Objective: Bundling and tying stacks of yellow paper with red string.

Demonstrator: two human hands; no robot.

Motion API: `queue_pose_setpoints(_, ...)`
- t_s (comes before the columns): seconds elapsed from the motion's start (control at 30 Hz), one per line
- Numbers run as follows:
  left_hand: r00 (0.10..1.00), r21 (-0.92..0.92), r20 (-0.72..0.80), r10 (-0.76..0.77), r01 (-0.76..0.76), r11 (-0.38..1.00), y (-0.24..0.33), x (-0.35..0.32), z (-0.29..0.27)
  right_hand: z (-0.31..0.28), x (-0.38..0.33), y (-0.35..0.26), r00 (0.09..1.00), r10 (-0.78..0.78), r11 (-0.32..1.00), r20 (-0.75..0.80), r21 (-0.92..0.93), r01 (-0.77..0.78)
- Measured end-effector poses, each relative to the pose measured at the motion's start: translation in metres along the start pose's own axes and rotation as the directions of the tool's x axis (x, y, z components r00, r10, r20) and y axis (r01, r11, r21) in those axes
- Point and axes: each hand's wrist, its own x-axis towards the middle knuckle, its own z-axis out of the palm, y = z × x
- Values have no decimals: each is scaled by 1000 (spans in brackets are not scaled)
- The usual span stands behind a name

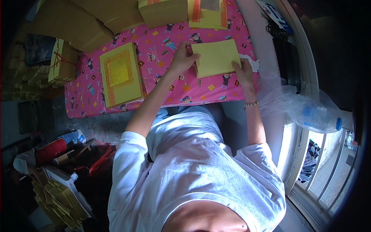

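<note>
On the pink table, a stack of plain yellow paper [216, 58] sits between my two hands. My left hand [183, 60] grips its left edge, thumb on top and fingers behind the side. At the right edge, my right hand [243, 72] closes on the lower corner, its thumb over the top sheet. To the left lies another stack of yellow paper [134, 92], its top sheet bearing an orange-bordered gold square [119, 71]; neither hand touches it. A crumpled piece of white paper or plastic [253, 63] is just beyond my right hand.
Large brown cardboard shapes [119, 17] line the table's back, beside a yellow stack with orange bands [208, 17]. A bundle tied with red string [60, 62] stands at the left. A clear plastic bag with a bottle [320, 116] is at the right, near a barred window [328, 166].
</note>
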Motion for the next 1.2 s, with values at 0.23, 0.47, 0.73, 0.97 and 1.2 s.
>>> queue_pose_setpoints(0.23, 997, 27, -50, -50, 51, 998, -23, -1, 3, 0, 7, 24, 996, -91, 979, -13, -185, 87)
queue_pose_setpoints(0.47, 995, 166, -78, 60, -47, 985, -22, -8, 6, 7, -6, 1, 982, -186, 877, 19, -448, 175)
queue_pose_setpoints(0.73, 980, 140, -44, 191, -184, 973, -21, -19, 8, 5, -6, -5, 965, -255, 811, 65, -529, 250)
queue_pose_setpoints(0.97, 970, 238, -63, 236, -215, 947, -26, -29, 15, 19, -24, -24, 855, -513, 444, 70, -831, 335)
queue_pose_setpoints(1.2, 925, 427, -181, 333, -231, 874, -32, -29, 28, 30, -36, -34, 833, -519, 416, 193, -794, 443)
